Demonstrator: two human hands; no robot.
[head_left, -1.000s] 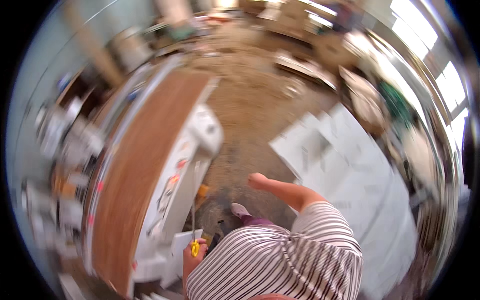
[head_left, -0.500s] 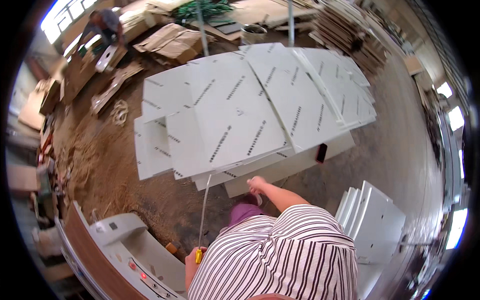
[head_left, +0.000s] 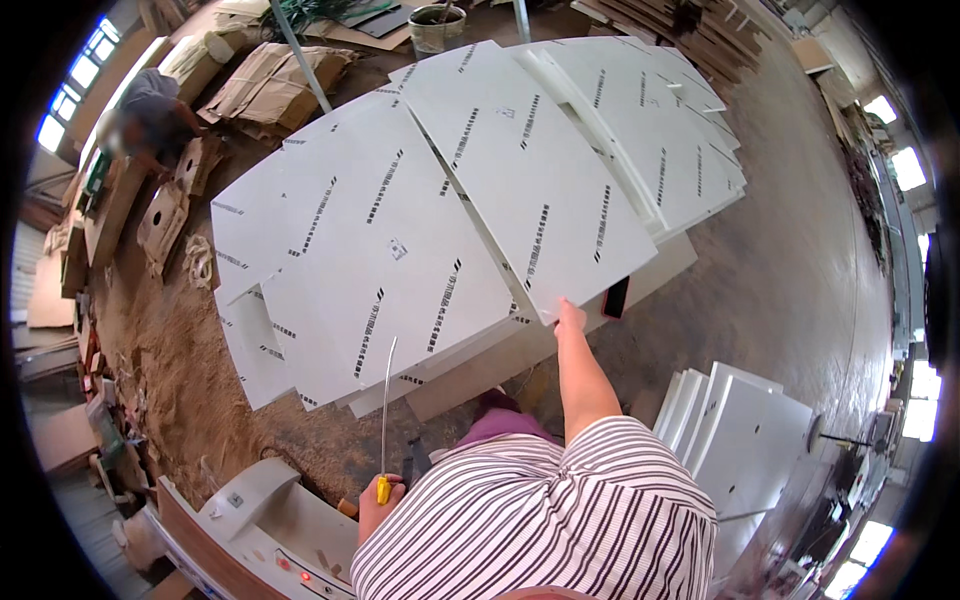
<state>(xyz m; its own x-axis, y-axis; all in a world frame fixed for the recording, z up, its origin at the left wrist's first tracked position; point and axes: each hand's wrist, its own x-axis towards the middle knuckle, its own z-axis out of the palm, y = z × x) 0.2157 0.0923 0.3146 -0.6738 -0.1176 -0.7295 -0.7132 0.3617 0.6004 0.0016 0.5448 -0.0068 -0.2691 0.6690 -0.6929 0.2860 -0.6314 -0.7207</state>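
My left hand (head_left: pixel 378 500), low beside my striped shirt, is closed around the yellow handle (head_left: pixel 384 488) of a tool with a long thin metal rod (head_left: pixel 387 420), slightly bent at its tip. The rod points up, away from me. My right arm is stretched forward, and my right hand (head_left: pixel 570 316) pinches the near corner of a white panel (head_left: pixel 540 190) wrapped in printed film. My fingertips are partly hidden at that edge. Just left of it lies another wide white panel (head_left: pixel 350 240), overlapping others in the stack.
A dark phone-like object (head_left: pixel 616 297) lies right of my hand. White boards (head_left: pixel 745 440) stand at my right. A pale machine (head_left: pixel 255 500) with red lights is at lower left. A person (head_left: pixel 150 115) bends over wooden pieces at far left. Cardboard (head_left: pixel 270 85) and a bucket (head_left: pixel 438 30) are behind.
My right hand has reached forward and right, from in front of the stack to the panel's corner. The view has shifted; the left hand still holds the rod tool.
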